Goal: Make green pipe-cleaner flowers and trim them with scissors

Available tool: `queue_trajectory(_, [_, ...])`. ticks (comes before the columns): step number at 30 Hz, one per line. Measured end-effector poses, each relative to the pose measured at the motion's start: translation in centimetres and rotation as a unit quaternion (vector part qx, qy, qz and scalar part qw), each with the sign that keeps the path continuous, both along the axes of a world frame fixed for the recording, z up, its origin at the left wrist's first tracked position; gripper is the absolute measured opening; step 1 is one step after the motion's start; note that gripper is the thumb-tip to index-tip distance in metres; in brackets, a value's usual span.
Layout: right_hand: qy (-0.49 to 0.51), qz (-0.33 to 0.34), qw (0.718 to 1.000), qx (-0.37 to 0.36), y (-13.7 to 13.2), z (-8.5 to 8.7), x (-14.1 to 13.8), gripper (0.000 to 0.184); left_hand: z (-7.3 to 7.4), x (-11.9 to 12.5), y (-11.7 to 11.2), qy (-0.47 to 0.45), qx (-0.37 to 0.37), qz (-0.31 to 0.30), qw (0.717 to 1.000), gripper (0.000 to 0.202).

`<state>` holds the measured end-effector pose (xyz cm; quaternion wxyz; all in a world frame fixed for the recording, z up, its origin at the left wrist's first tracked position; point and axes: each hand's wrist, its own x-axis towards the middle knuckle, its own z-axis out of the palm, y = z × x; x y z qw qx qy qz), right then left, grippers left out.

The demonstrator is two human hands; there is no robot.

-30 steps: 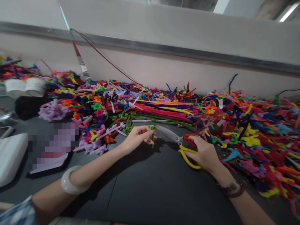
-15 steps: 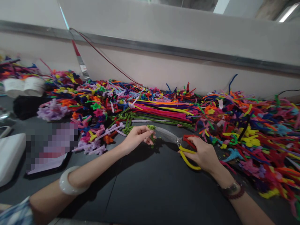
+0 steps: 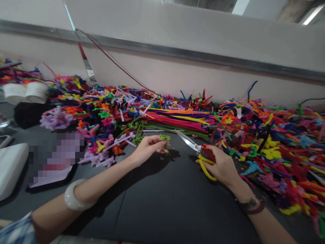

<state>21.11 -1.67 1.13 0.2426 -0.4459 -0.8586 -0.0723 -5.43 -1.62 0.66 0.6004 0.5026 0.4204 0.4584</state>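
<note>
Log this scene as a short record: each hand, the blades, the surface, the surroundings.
Left hand: pinches a green pipe cleaner
Right hand: grips scissors with red and yellow handles
Blades: point toward the green pipe cleaner, apart from it
Surface: dark table
Surroundings: heaps of colourful pipe cleaners beyond the hands

Passage for a hand ran over the dark worktop between the left hand and right hand, and toward the near edge. Scissors in the right hand jutted into that gap. Heaped pipe cleaners obstructed the far side up to the wall, and the right side.
</note>
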Motion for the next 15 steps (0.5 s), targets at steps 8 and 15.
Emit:
queue_trajectory(8, [-0.024, 0.014, 1.000, 0.013, -0.28, 0.53, -0.45, 0.047, 0.09, 0.04, 0.03, 0.038, 0.015, 0.022, 0.999, 0.015])
queue_trajectory(15, [-0.039, 0.045, 0.997, 0.048, -0.34, 0.29, -0.11, 0.041, 0.09, 0.04, 0.12, 0.045, 0.032, 0.022, 0.998, 0.015])
